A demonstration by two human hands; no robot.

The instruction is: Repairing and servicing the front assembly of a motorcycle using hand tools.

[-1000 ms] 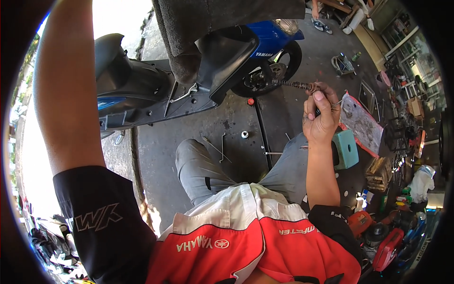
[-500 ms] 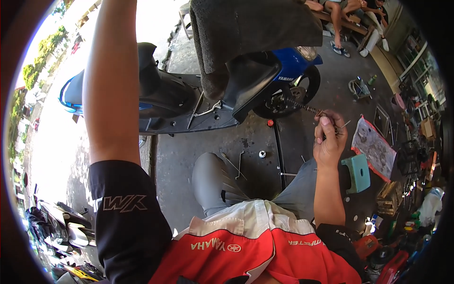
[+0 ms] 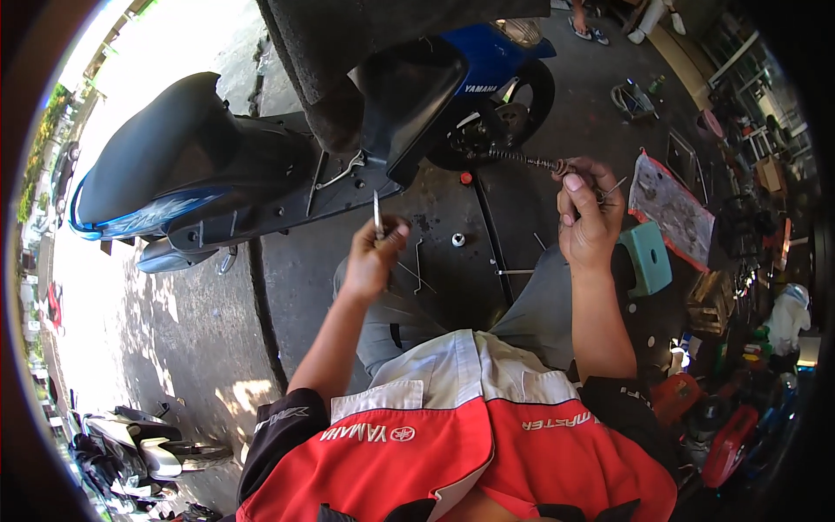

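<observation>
My right hand (image 3: 591, 217) is closed, pinching the near end of a thin rod with a dark coil spring (image 3: 526, 159) around it. The spring points away to the left, toward the scooter's front wheel. A thin metal piece (image 3: 615, 185) sticks out past the fingers of that hand; its kind cannot be made out. My left hand (image 3: 372, 259) is closed around a slim, pointed metal tool (image 3: 377, 211) held upright, its lower part hidden in the fingers. This hand is in front of the footboard of a blue and black scooter (image 3: 261, 187), apart from it.
A lever (image 3: 341, 170) and a long rod (image 3: 317, 181) lie on the footboard. On the floor are a white round part (image 3: 458, 239), a red cap (image 3: 466, 178) and bent rods (image 3: 420, 265). A teal stool (image 3: 645, 258) and grimy sheet (image 3: 671, 209) are at right.
My left arm has come down from its far upward reach, and that hand now shows with the pointed tool. My right hand still grips the spring rod. The whole view has shifted.
</observation>
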